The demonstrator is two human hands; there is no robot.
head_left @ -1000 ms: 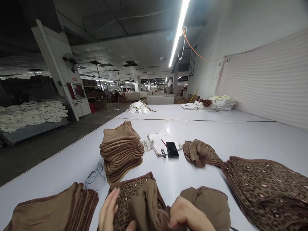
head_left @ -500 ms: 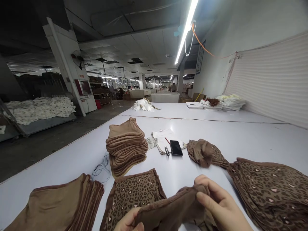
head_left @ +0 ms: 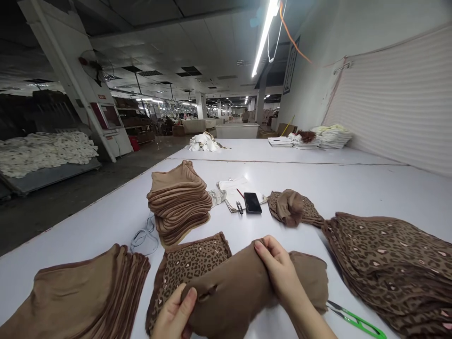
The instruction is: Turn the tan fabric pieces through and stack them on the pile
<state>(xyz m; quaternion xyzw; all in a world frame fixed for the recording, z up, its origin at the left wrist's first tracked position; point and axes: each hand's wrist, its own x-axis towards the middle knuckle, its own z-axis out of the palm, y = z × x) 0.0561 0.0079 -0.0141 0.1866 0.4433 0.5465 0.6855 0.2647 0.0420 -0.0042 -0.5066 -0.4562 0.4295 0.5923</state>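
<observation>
A plain brown fabric piece [head_left: 233, 287] lies across the near edge of the white table [head_left: 353, 193], and both my hands grip it. My left hand [head_left: 174, 313] pinches its left end near a small hole. My right hand [head_left: 278, 270] is closed over its top edge in the middle. Under it lies a leopard-print piece [head_left: 190, 263], flat on the table.
Stacks of plain brown pieces stand at the near left [head_left: 77, 296] and centre [head_left: 178, 200]. A leopard-print stack [head_left: 388, 259] lies at right, a crumpled piece [head_left: 291, 207] behind. A phone [head_left: 252, 203], papers [head_left: 235, 188], small snips [head_left: 239, 207], green snips [head_left: 353, 318] and a cord [head_left: 143, 238] are also there.
The brown piece was lifted off the leopard-print one and spread out between my hands. My right hand moved up onto its top edge. The camera tilted down, bringing green snips into view.
</observation>
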